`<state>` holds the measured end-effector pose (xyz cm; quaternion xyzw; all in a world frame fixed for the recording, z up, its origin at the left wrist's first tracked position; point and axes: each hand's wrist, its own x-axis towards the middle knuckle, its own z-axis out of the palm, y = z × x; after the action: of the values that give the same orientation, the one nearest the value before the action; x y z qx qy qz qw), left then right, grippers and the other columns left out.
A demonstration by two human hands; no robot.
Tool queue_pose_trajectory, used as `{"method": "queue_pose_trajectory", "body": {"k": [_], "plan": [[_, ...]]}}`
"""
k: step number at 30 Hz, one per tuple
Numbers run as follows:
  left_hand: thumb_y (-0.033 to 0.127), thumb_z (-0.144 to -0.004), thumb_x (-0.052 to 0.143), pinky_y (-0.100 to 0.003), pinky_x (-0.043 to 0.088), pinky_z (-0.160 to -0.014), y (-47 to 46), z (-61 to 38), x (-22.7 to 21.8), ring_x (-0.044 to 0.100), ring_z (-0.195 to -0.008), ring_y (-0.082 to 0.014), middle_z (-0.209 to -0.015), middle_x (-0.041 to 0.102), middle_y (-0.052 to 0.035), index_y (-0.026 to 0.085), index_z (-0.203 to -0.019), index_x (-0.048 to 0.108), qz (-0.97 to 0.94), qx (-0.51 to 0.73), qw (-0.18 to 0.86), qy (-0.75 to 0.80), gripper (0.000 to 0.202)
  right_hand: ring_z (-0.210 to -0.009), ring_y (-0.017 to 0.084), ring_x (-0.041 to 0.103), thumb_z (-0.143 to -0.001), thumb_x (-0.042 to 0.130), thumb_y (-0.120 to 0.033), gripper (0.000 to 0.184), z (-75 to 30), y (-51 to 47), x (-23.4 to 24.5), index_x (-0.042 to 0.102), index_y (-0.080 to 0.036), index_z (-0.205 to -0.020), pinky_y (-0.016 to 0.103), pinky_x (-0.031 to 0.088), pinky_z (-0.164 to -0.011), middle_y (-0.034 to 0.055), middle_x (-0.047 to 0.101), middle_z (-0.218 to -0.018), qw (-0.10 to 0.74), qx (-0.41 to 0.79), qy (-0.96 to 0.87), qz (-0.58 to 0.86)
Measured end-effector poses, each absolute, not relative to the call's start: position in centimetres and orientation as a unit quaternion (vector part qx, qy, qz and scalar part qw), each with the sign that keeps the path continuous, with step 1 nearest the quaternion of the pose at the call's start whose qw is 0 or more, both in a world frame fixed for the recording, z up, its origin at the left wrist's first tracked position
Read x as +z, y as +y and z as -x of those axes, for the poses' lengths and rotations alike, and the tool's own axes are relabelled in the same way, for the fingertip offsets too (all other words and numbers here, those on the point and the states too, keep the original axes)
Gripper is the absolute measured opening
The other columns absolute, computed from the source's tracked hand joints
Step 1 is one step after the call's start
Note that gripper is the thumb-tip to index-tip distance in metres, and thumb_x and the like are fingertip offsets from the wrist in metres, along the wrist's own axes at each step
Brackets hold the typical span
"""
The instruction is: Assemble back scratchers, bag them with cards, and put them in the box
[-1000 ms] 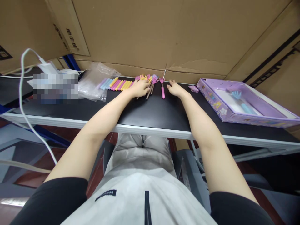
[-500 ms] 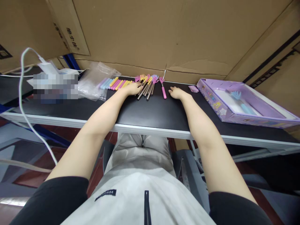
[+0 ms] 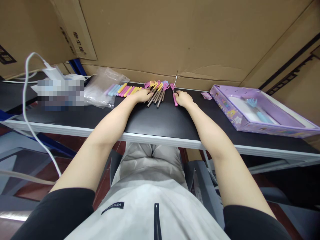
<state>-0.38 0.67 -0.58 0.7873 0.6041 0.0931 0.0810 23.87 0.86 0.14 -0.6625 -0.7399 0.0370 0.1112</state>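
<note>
My left hand (image 3: 143, 95) rests low over the table, its fingers loosely stretched against the metal rods of a pile of back scratchers (image 3: 158, 95). Their claw heads are pink, yellow and blue. Left of that hand lies a row of handles (image 3: 123, 90) in purple, blue, pink and yellow, partly covered by my fingers. A single back scratcher with a pink handle (image 3: 175, 100) lies apart, right of the pile. My right hand (image 3: 185, 99) is closed on this pink handle, with thumb and fingers at its right side; the claw end points to the cardboard.
A purple display box (image 3: 240, 125) on the right holds a blue back scratcher (image 3: 258, 110). A small pink packet (image 3: 206, 95) lies beside it. Clear plastic bags (image 3: 100, 90) and a white cable (image 3: 24, 96) are on the left. Cardboard (image 3: 160, 36) walls the back edge.
My right hand has moved left from the bare table onto the pink handle of the single back scratcher. My left hand has stayed in nearly the same place.
</note>
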Motion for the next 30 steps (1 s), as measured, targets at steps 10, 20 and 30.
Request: {"method": "queue_pose_trajectory", "body": {"k": [10,20,30], "plan": [[0.038,-0.106,0.029,-0.034,0.039,-0.128,0.8,0.4,-0.6,0.053,-0.154,-0.0285,-0.164,0.056,-0.0181,0.005,-0.154,0.06,-0.788,0.093,0.076,0.604,0.066,-0.145,0.032,0.061,-0.11,0.039,-0.018,0.047,-23.2,1.0,-0.1,0.073,-0.009,-0.142,0.04,0.045,-0.122,0.0187,0.067,-0.151,0.091,0.03,-0.798,0.595],[0.037,-0.109,0.032,-0.034,0.038,-0.129,-0.1,0.0,-0.2,0.052,-0.155,-0.0285,-0.167,0.053,-0.0163,0.008,-0.161,0.054,-0.775,0.099,0.083,0.618,0.063,-0.135,0.038,0.066,-0.099,0.057,-0.013,0.05,-22.8,0.8,0.4,0.059,0.0,-0.147,0.045,0.054,-0.112,0.0261,0.067,-0.143,0.103,0.038,-0.745,0.658],[0.038,-0.108,0.036,-0.033,0.036,-0.13,0.4,0.5,-0.5,0.049,-0.157,-0.0268,-0.17,0.049,-0.014,0.011,-0.165,0.047,-0.784,0.123,0.087,0.602,0.064,-0.129,0.038,0.069,-0.082,0.078,-0.014,0.058,-23.7,1.7,-0.1,0.062,-0.002,-0.137,0.05,0.055,-0.114,0.024,0.071,-0.13,0.24,0.122,-0.665,0.697]]}}
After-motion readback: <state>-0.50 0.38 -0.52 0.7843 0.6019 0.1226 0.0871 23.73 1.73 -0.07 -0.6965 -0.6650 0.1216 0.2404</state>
